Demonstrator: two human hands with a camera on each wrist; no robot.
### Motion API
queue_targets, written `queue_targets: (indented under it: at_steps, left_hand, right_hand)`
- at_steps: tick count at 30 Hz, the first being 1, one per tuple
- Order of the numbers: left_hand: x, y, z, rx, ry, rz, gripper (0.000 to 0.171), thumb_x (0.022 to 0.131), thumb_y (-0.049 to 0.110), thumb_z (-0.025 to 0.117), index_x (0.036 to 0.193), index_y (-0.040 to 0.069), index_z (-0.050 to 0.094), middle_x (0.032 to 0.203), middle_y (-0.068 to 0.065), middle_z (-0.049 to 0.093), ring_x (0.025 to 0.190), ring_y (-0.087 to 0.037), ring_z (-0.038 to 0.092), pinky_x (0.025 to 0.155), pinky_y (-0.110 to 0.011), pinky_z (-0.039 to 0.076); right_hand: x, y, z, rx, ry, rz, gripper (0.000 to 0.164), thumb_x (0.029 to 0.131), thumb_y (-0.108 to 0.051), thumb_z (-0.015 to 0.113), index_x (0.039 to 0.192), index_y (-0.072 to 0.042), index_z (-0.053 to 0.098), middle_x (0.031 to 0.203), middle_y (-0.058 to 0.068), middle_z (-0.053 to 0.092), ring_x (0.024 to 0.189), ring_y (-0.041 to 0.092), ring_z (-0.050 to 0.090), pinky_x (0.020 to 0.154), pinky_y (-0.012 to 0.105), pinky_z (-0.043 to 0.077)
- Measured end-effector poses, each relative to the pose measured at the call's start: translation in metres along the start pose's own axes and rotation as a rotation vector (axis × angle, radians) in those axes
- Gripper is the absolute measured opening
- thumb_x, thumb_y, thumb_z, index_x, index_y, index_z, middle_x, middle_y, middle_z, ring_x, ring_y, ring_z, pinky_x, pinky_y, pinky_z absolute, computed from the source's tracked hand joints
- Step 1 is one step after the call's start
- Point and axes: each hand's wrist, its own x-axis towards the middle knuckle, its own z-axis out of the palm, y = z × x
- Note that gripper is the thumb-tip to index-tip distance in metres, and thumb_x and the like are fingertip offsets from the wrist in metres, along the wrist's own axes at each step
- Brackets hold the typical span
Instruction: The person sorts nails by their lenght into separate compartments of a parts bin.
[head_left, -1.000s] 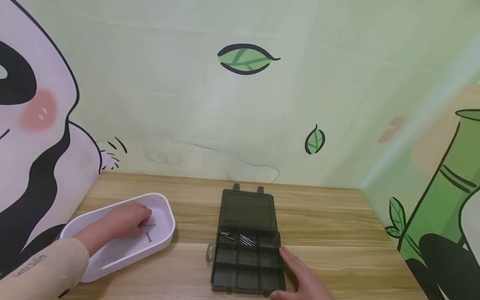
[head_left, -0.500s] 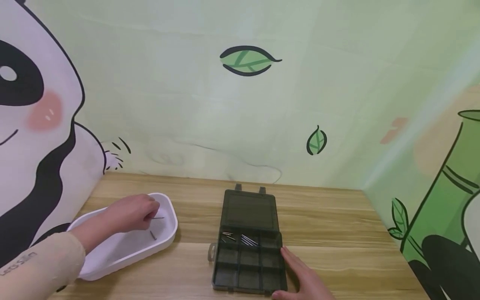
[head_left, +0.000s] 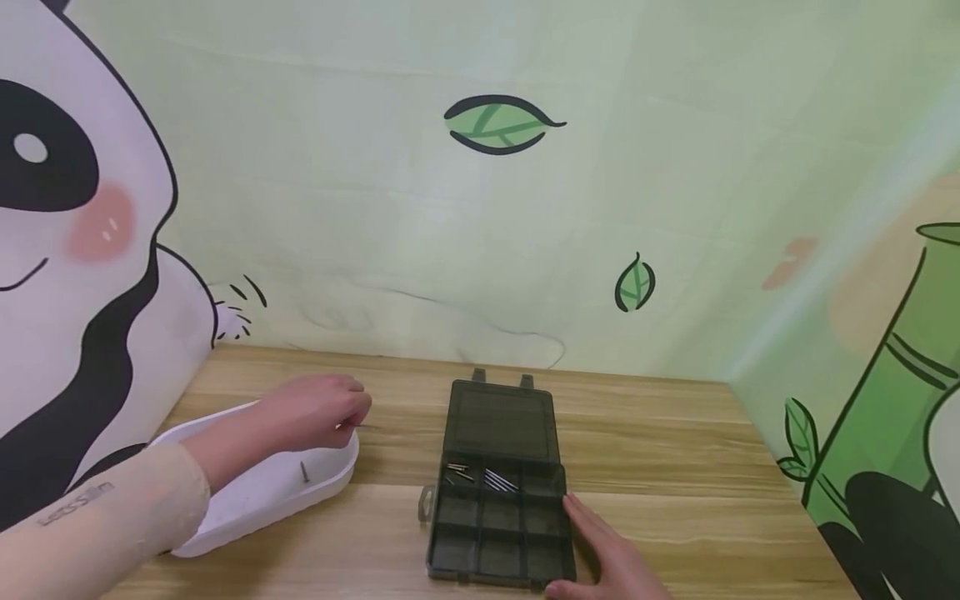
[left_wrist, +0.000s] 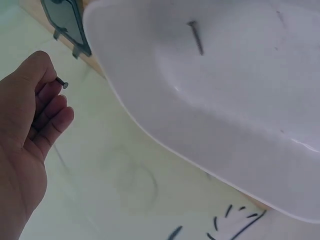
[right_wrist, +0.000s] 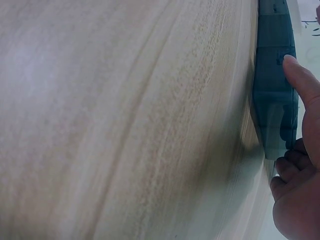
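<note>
My left hand (head_left: 318,410) is raised over the right end of a white tray (head_left: 262,521), pinching a small flat-headed metal screw (left_wrist: 62,83) between thumb and fingers. A single dark screw (head_left: 304,472) lies inside the tray. To the right stands a dark translucent compartment box (head_left: 500,533) with its lid (head_left: 501,422) folded back. Several brass-toned screws (head_left: 459,472) lie in its back left compartment, and several silver screws (head_left: 500,481) in the back middle one. At the box's near right corner my right hand (head_left: 611,558) holds it, thumb at the front, fingers along the side.
Wood-grain table (head_left: 675,467) lies under everything. A pale green wall covering (head_left: 360,183) with a printed panda and leaves rises behind. A clear loop (head_left: 425,503) juts from the box's left side.
My left hand has lifted from the tray floor and moved right with the screw. One screw stays in the tray. The right hand keeps its place at the box.
</note>
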Motion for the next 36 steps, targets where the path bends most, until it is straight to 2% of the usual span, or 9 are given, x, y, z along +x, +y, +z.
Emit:
queue_targets:
  at_steps: [6,13,17,22,27,36]
  left_hand:
    - [0.026,0.016,0.002,-0.002,0.033,0.109,0.03,0.075,-0.006,0.07,0.073,0.019,0.055,0.07,0.011,0.045,0.066,-0.006,0.041,0.057,-0.021,0.037]
    - [0.055,0.032,0.008,0.026,0.084,0.24,0.026,0.077,-0.003,0.071,0.074,0.018,0.055,0.071,0.01,0.045,0.068,-0.008,0.044,0.059,-0.02,0.037]
    - [0.068,0.041,0.01,0.029,0.09,0.264,0.024,0.077,-0.002,0.067,0.073,0.017,0.053,0.071,0.009,0.046,0.068,-0.009,0.044,0.06,-0.021,0.035]
    - [0.083,0.051,0.015,0.026,0.085,0.292,0.021,0.078,0.001,0.068,0.074,0.017,0.056,0.072,0.008,0.05,0.07,-0.011,0.048,0.062,-0.023,0.04]
    - [0.095,0.061,0.021,0.011,0.06,0.302,0.022,0.081,0.003,0.072,0.076,0.018,0.057,0.073,0.009,0.05,0.071,-0.01,0.05,0.063,-0.023,0.043]
    - [0.114,0.076,0.034,-0.016,0.042,0.297,0.02,0.077,0.004,0.072,0.077,0.018,0.059,0.075,0.009,0.052,0.072,-0.01,0.051,0.065,-0.023,0.045]
  right_hand:
    - [0.0,0.002,0.0,0.007,-0.01,0.037,0.114,0.08,-0.059,0.087,0.166,-0.007,0.034,0.17,0.022,0.034,0.152,0.051,0.036,0.115,0.073,0.034]
    - [-0.001,-0.001,-0.001,-0.001,-0.003,0.027,0.114,0.08,-0.06,0.087,0.167,-0.008,0.034,0.17,0.021,0.035,0.151,0.05,0.038,0.114,0.072,0.036]
    - [-0.002,-0.001,-0.001,0.009,-0.008,0.019,0.114,0.081,-0.059,0.087,0.167,-0.009,0.033,0.17,0.021,0.034,0.152,0.051,0.037,0.114,0.072,0.035]
    - [-0.002,-0.001,-0.001,0.016,-0.007,0.022,0.114,0.08,-0.059,0.087,0.167,-0.009,0.033,0.17,0.021,0.034,0.152,0.051,0.036,0.115,0.072,0.035]
    - [-0.001,0.0,-0.001,0.008,0.007,0.018,0.114,0.08,-0.06,0.087,0.167,-0.009,0.034,0.17,0.019,0.035,0.152,0.048,0.038,0.115,0.071,0.036]
    - [-0.001,0.002,0.001,0.008,0.02,0.015,0.115,0.079,-0.063,0.087,0.167,-0.011,0.035,0.171,0.016,0.036,0.153,0.043,0.038,0.116,0.07,0.036]
